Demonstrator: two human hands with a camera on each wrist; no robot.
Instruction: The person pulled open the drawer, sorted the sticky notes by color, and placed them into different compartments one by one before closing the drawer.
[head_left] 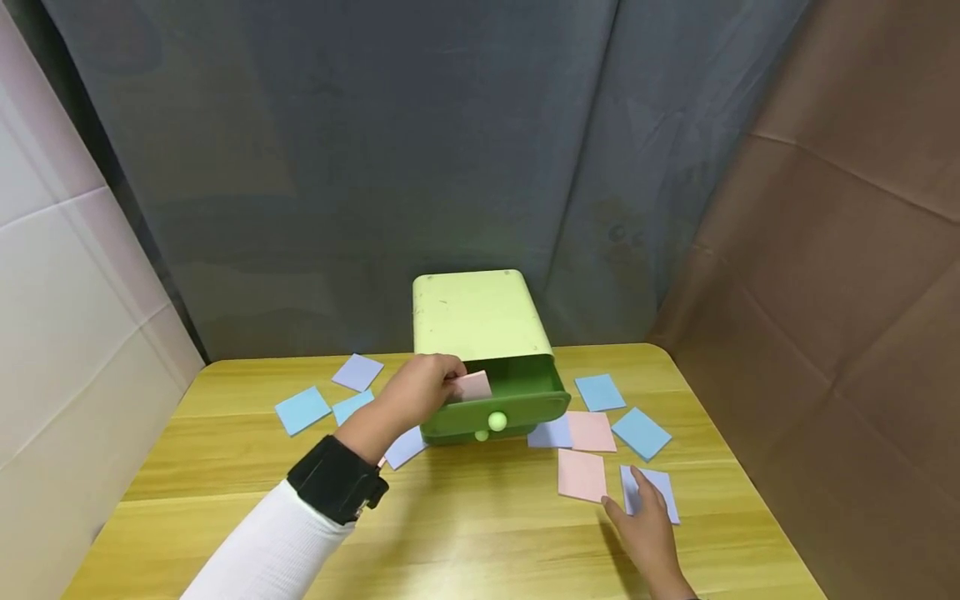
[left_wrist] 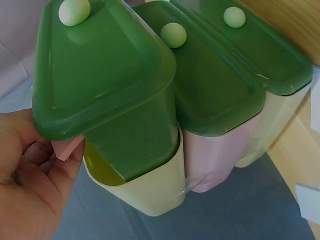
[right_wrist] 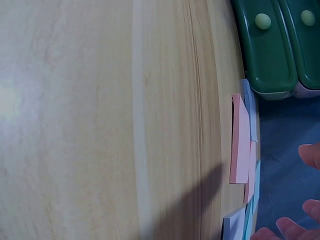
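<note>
My left hand (head_left: 422, 385) pinches a pink sticky-note pad (head_left: 474, 387) over the pulled-out top drawer (head_left: 528, 406) of a small green drawer cabinet (head_left: 480, 312). In the left wrist view the pink pad (left_wrist: 67, 147) shows between thumb and fingers, beside the drawer's rim. My right hand (head_left: 647, 533) has its fingers spread and holds nothing. It hovers by a lavender sticky-note pad (head_left: 663, 490) at the right, overlapping it in the head view. A pink pad (head_left: 581, 475) lies just left of that hand.
Blue pads (head_left: 600, 392), another pink pad (head_left: 592, 432) and a lavender pad (head_left: 550, 433) lie right of the cabinet. To its left are blue pads (head_left: 302, 410) and lavender ones (head_left: 357, 372). The two lower drawers (left_wrist: 215, 80) are closed. A grey curtain (head_left: 337, 167) hangs behind the wooden table (head_left: 480, 533).
</note>
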